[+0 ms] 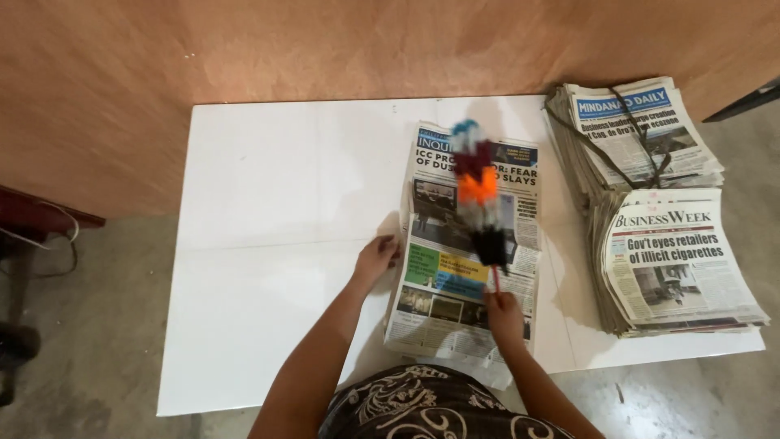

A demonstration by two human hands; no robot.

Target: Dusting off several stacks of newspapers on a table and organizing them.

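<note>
A folded newspaper (443, 289) lies flat on a white table (268, 244), right of its middle. My left hand (375, 260) rests on the paper's left edge, fingers on it. My right hand (504, 313) grips the thin red handle of a feather duster (478, 191). The duster's blurred blue, dark red, orange, white and black plumes hover over the upper half of the newspaper.
Two stacks of newspapers sit on the table's right side, the far stack (634, 130) tied with dark string, the near stack (674, 264) untied. A brown plywood wall (325, 49) stands behind. Dark furniture (32, 219) is at the left, above grey floor.
</note>
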